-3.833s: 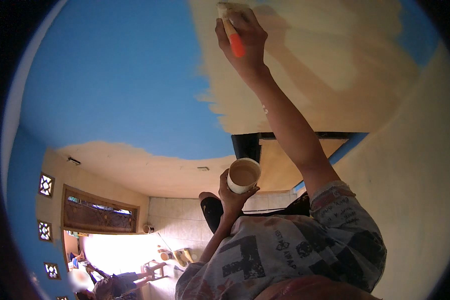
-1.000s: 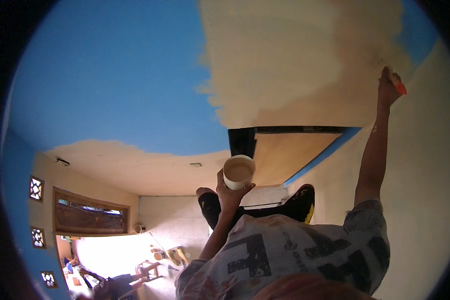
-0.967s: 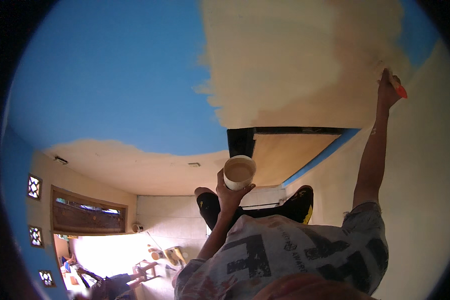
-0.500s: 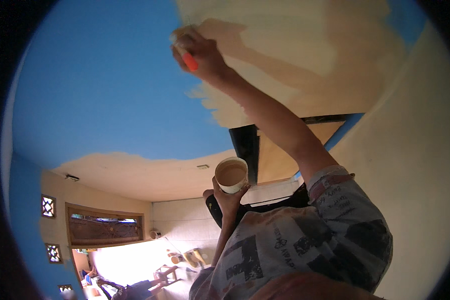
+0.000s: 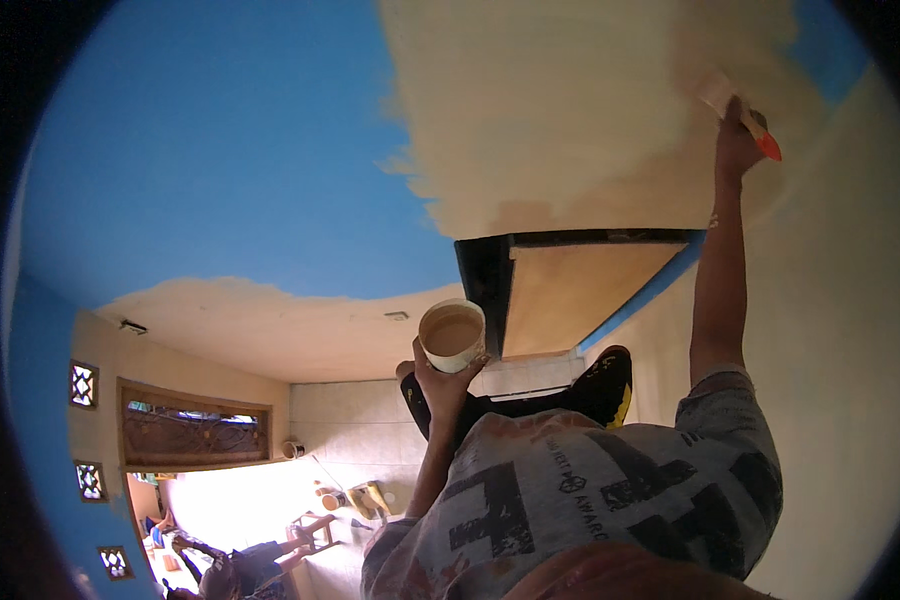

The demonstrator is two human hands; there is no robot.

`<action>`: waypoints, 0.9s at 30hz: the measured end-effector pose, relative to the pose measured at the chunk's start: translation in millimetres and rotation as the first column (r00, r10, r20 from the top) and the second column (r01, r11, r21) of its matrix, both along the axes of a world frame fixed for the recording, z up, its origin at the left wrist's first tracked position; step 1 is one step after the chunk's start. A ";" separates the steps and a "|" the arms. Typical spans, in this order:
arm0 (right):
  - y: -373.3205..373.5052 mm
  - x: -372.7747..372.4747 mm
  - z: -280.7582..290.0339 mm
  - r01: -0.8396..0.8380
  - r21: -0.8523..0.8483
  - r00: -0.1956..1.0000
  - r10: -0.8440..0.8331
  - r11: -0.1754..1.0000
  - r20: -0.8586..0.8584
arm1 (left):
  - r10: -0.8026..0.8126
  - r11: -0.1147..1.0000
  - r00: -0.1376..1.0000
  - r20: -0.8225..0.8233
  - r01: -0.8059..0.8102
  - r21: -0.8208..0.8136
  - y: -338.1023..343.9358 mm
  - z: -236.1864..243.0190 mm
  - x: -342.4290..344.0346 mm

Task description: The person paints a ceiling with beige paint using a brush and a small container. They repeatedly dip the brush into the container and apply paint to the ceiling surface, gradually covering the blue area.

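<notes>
My left hand (image 5: 444,382) is wrapped round a round white tub (image 5: 452,335) of beige paint, held upright in front of my body. Far out to the right, my right hand (image 5: 738,132) grips a paintbrush (image 5: 757,128) with a red-tipped handle. The brush's bristles are against the beige-painted area (image 5: 570,110) of the surface, near its right side. To the left of that area lies a large blue area (image 5: 230,150) with a ragged border. A smaller blue patch (image 5: 828,50) shows at the upper right, beyond the brush.
A dark-framed wooden panel (image 5: 580,290) lies between the tub and my right arm. A plain pale wall (image 5: 830,380) runs down the right side. At lower left are a bright doorway, a stool (image 5: 313,533), a yellowish container (image 5: 370,500) and a person (image 5: 245,570) in dark clothing.
My right hand has swept the brush from the blue border at upper left to the far right of the beige area. The tub stays in my left hand, nearly unmoved.
</notes>
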State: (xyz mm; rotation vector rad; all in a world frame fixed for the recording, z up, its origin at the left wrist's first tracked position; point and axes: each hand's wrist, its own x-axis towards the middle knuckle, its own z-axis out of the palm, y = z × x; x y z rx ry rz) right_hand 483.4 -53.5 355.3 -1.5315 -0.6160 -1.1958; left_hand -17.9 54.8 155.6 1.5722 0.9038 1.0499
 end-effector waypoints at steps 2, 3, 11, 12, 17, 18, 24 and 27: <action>-13.0 7.5 -6.5 -0.024 0.056 0.996 0.020 0.998 0.084 | -0.035 0.999 0.999 -0.042 0.034 -0.015 -4.6 -0.2 4.6; -16.1 9.5 -9.4 -0.039 0.085 0.991 0.028 0.996 0.128 | -0.045 0.999 0.997 -0.058 0.043 -0.028 -7.3 -1.6 6.4; 146.8 -106.3 -8.5 -0.092 -0.102 0.944 0.119 0.991 0.307 | -0.076 0.997 0.995 -0.061 0.077 0.009 -12.5 -2.0 9.4; 174.3 -135.3 -7.6 -0.236 -0.072 0.917 0.247 0.969 0.314 | -0.083 0.997 0.995 -0.051 0.082 -0.014 -11.3 -1.0 8.0; 242.2 -224.9 -12.4 -0.569 -0.053 0.742 0.539 0.821 0.399 | -0.013 1.000 1.000 -0.003 0.013 0.006 -3.7 -19.0 -2.6; 242.4 -219.9 -13.3 -0.585 -0.029 0.735 0.546 0.810 0.402 | 0.027 0.998 0.998 -0.064 -0.023 0.056 -0.5 -25.2 -6.9; 151.0 -107.2 -41.8 -0.501 0.025 0.848 0.484 0.865 0.216 | 0.094 0.995 0.990 -0.108 -0.089 0.045 6.3 -35.6 -23.5; 73.4 -47.0 -42.3 -0.185 0.032 0.959 0.173 0.982 0.223 | 0.037 0.999 0.999 0.002 -0.037 -0.023 2.4 -25.1 -11.7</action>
